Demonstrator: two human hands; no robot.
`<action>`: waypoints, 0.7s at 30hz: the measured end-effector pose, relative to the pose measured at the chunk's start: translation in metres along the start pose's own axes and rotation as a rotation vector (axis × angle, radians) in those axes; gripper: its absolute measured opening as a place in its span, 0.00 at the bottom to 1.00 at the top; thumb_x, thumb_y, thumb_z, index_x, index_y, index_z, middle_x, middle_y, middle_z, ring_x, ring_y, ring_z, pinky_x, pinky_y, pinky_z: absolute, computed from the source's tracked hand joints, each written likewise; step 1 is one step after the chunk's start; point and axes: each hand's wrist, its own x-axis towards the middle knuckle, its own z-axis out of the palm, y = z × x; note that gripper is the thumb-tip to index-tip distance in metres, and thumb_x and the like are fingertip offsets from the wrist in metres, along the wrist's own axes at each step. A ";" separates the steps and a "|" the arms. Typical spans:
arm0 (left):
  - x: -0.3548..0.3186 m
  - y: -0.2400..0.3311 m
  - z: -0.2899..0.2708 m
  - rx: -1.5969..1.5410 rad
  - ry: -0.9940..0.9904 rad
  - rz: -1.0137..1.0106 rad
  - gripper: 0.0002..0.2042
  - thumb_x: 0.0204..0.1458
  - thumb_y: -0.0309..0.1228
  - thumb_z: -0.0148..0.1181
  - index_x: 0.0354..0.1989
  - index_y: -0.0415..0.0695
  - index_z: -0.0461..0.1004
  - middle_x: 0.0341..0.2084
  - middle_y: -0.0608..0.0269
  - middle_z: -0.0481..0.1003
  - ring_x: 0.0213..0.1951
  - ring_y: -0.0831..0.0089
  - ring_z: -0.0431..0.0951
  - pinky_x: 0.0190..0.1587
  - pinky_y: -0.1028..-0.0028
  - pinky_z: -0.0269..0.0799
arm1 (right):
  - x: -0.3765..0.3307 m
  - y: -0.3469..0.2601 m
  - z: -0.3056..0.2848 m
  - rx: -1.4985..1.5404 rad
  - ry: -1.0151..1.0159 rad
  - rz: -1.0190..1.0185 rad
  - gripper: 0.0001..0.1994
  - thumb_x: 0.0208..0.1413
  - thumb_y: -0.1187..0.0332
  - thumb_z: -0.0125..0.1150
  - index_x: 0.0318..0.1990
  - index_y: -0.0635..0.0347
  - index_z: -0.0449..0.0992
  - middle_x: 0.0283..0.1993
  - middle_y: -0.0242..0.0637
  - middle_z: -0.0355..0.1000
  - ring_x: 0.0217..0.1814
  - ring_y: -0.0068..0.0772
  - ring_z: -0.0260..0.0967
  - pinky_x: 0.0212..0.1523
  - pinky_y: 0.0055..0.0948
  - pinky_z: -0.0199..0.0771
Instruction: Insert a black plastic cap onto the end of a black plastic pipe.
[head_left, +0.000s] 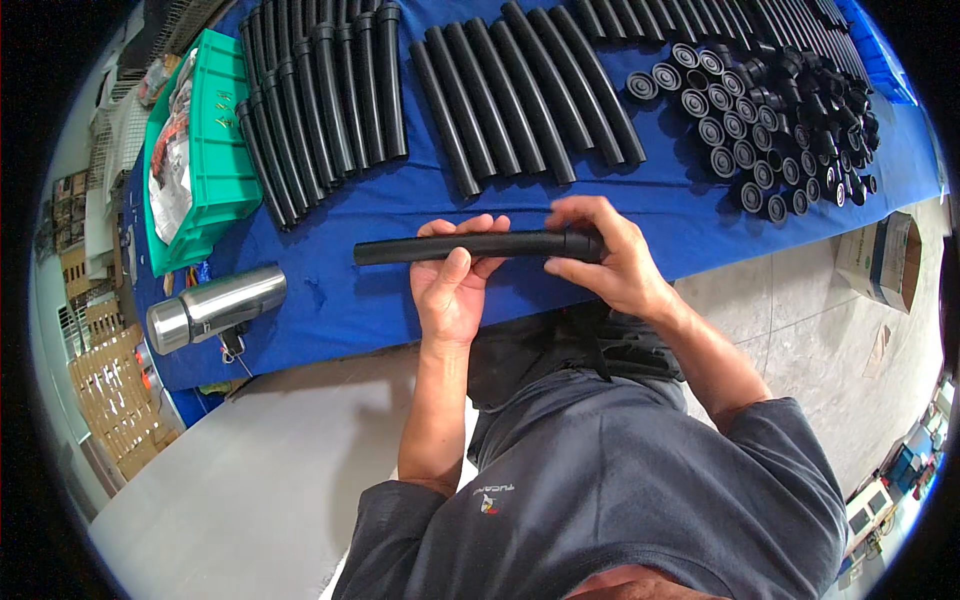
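Across the front of the table I hold a black plastic tube [390, 250], nearly level and slightly bent. My left hand [447, 295] is closed around its middle from below, thumb on the near side and fingers on the far side. At the tube's right end sits a wider black end fitting [578, 246]. My right hand [628, 265] is closed around that fitting, its thumb below and fingers above, slightly blurred. Part of the fitting is hidden in the palm.
Capped black tubes [335, 100] lie at the back left, plain black tubes [500, 100] in the middle. Round black caps [735, 125] are heaped at the right. A green bin [215, 150] and a steel flask [225, 303] stand left on the blue cloth [330, 310].
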 end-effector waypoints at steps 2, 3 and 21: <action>0.001 0.002 -0.001 -0.045 -0.008 0.019 0.16 0.57 0.23 0.60 0.53 0.43 0.67 0.53 0.41 0.74 0.59 0.46 0.72 0.57 0.53 0.77 | 0.000 0.000 0.001 0.167 -0.008 0.067 0.23 0.49 0.70 0.74 0.52 0.64 0.72 0.39 0.38 0.76 0.43 0.28 0.74 0.44 0.29 0.74; 0.001 0.003 -0.001 -0.092 -0.044 0.019 0.17 0.56 0.23 0.60 0.53 0.44 0.68 0.53 0.41 0.74 0.59 0.47 0.72 0.58 0.53 0.76 | 0.000 0.000 0.001 0.329 -0.009 0.161 0.24 0.50 0.70 0.74 0.53 0.64 0.71 0.40 0.37 0.75 0.44 0.24 0.73 0.45 0.27 0.74; -0.001 -0.001 0.001 -0.031 -0.048 -0.001 0.16 0.57 0.23 0.61 0.53 0.42 0.67 0.53 0.39 0.73 0.59 0.45 0.72 0.60 0.49 0.73 | 0.001 0.002 -0.021 -0.040 -0.253 -0.018 0.18 0.53 0.65 0.68 0.47 0.64 0.70 0.35 0.47 0.72 0.38 0.49 0.73 0.39 0.40 0.72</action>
